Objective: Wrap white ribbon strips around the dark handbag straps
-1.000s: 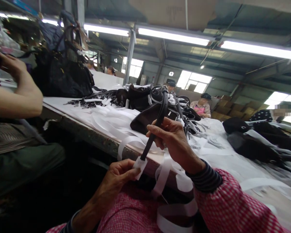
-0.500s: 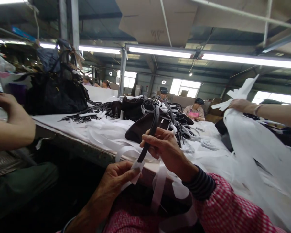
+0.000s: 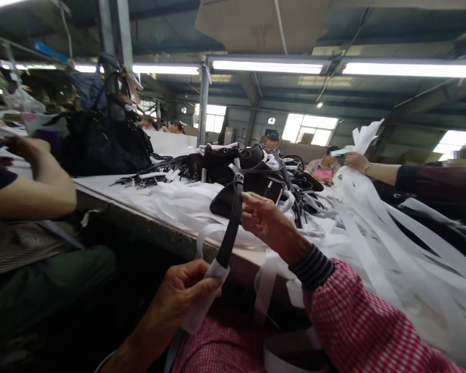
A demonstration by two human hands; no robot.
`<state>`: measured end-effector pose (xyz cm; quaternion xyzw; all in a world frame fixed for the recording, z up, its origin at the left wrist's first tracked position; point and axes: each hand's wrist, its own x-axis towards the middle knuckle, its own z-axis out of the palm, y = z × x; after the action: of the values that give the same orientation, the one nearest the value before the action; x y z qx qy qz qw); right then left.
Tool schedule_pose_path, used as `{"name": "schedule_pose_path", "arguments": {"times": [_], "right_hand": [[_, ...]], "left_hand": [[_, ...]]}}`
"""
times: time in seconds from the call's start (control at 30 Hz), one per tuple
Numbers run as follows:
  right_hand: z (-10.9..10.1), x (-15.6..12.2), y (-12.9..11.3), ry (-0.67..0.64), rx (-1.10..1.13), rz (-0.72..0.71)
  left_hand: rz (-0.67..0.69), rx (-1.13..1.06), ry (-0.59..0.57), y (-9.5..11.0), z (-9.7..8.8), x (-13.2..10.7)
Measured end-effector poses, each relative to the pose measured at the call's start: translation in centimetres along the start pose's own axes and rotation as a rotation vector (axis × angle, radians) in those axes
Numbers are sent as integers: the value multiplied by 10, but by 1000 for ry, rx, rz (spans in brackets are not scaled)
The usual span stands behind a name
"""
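Observation:
A black strap (image 3: 231, 230) with a metal buckle (image 3: 238, 177) near its top end rises at a tilt in front of me. My left hand (image 3: 190, 292) pinches its lower end, where a white wrapping strip (image 3: 216, 269) goes around the strap and hangs below my fingers. My right hand (image 3: 270, 220) is at the strap's right edge below the buckle. Its fingers are loosely bent and not wrapped around the strap; whether the fingertips touch it is hard to tell. Behind lies a dark bag (image 3: 223, 199) on the table.
Loose white strips (image 3: 178, 202) cover much of the table (image 3: 104, 186). Black straps with metal clips (image 3: 140, 178) lie at the left, near large black bags (image 3: 104, 140). At right a co-worker's hand (image 3: 357, 161) lifts a bunch of white strips; another co-worker's arm (image 3: 42, 176) is at left.
My right hand has loosened its pinch on the strap and moved to its right side. More white strip now wraps the lower end. The co-worker's strip bunch at right has shifted left in view.

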<state>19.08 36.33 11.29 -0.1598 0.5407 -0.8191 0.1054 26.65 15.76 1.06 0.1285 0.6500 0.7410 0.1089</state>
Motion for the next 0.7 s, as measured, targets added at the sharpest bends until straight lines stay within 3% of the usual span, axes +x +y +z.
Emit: {"name": "schedule_pose_path", "arguments": {"times": [0.13, 0.27, 0.37, 0.53, 0.7], "right_hand": [[-2, 9, -5, -21, -40, -29], [3, 18, 14, -8, -157, 215], [9, 36, 33, -56, -100, 339], [20, 62, 36, -13, -22, 191], [24, 45, 19, -98, -159, -31]], "left_hand": [[-57, -107, -90, -9, -4, -2], [-38, -80, -73, -14, -7, -3], [-13, -28, -64, -23, -15, -5], [-15, 9, -85, -41, -32, -13], [-80, -126, -51, -40, -37, -17]]}}
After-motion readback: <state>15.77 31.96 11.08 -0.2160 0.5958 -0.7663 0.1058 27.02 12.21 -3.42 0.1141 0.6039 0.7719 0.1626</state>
